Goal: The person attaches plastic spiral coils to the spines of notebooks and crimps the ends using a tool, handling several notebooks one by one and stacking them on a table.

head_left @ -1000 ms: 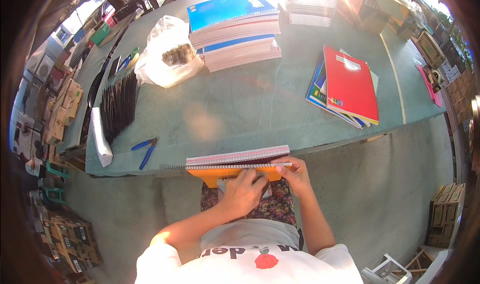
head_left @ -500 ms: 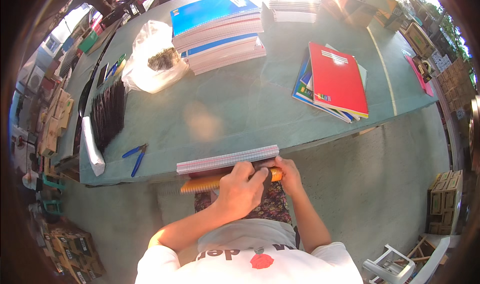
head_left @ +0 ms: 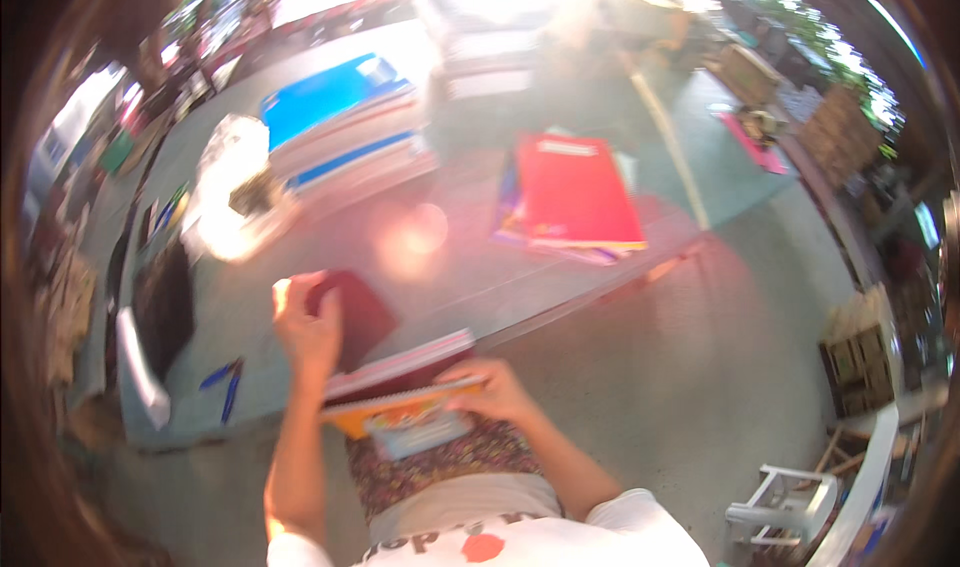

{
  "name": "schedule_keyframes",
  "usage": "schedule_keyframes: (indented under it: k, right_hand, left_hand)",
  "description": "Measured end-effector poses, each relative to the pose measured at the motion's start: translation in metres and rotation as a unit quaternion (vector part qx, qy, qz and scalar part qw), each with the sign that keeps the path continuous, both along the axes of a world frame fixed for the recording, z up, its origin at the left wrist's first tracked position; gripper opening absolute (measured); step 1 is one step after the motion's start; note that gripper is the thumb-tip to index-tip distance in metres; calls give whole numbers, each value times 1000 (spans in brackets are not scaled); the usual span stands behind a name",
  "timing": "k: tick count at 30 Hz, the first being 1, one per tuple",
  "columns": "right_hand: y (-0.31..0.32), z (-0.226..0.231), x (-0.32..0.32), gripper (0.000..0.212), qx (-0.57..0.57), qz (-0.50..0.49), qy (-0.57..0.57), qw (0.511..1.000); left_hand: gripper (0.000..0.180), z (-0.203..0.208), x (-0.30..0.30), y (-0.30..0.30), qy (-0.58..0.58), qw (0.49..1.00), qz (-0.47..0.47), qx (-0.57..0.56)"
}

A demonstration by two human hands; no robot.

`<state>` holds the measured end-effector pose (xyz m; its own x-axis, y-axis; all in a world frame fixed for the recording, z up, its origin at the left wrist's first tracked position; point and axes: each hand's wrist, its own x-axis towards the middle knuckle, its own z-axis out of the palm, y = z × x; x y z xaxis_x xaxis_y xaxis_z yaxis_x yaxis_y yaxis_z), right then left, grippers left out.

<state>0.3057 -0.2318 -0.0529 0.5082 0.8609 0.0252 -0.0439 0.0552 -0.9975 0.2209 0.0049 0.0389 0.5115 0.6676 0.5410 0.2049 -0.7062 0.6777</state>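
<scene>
At the table's near edge, my right hand (head_left: 490, 389) grips the right end of a spiral notebook (head_left: 400, 412) with an orange cover, its printed face tilted toward me. Just behind it lies a thick white block of page edges (head_left: 420, 352), with a dark red strip between the two. My left hand (head_left: 303, 322) is raised over the table to the left, fingers closed on the edge of a dark red flat piece (head_left: 362, 322). Motion blur hides whether that piece is a cover or a cloth. Blue-handled cutters (head_left: 230, 387) lie left of my left forearm.
A stack of notebooks with a blue cover (head_left: 335, 97) stands at the back, beside a white plastic bag (head_left: 230, 182). Red-topped notebooks (head_left: 580, 192) lie to the right. A black brush (head_left: 165, 292) rests at the left edge. A white plastic chair (head_left: 785, 502) stands at lower right.
My left hand has moved from the orange notebook up and left, with the dark red piece now in its fingers. My right hand stays on the notebook. The whole view has shifted and blurred.
</scene>
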Motion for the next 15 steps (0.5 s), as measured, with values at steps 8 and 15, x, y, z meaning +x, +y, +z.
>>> schedule_keyframes:
  k: [8,15]
  right_hand:
    - [15,-5,3,22,18,-1,133,991]
    - [20,-19,3,22,-69,28,110,991]
  left_hand:
    - [26,22,-25,-62,155,931,-252,216]
    - [9,-18,-48,-66,354,880,-299,104]
